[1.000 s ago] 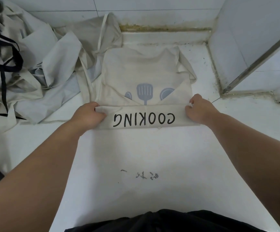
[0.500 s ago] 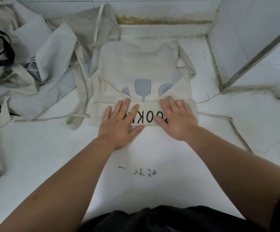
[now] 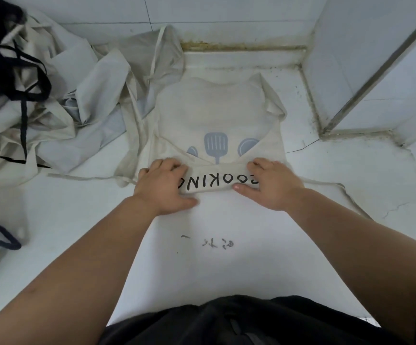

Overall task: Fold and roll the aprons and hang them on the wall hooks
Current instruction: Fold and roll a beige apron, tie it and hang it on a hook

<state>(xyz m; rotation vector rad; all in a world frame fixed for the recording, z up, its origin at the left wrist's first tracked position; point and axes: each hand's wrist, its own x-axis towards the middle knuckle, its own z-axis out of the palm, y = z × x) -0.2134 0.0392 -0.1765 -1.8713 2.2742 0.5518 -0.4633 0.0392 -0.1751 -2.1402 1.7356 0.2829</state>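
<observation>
On the floor [image 3: 226,215], apron roll [image 3: 216,182] lying left-right

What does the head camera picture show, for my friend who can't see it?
The left hand and right hand grip the rolled near edge of a cream apron printed COOKING, on a white floor. More aprons lie heaped to the left.

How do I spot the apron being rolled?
Look at the white floor by the corner. Right of the crumpled pile, one cream apron lies flat, its near edge in the left hand and right hand. Only it shows a blue spatula and COOKING letters.
</observation>
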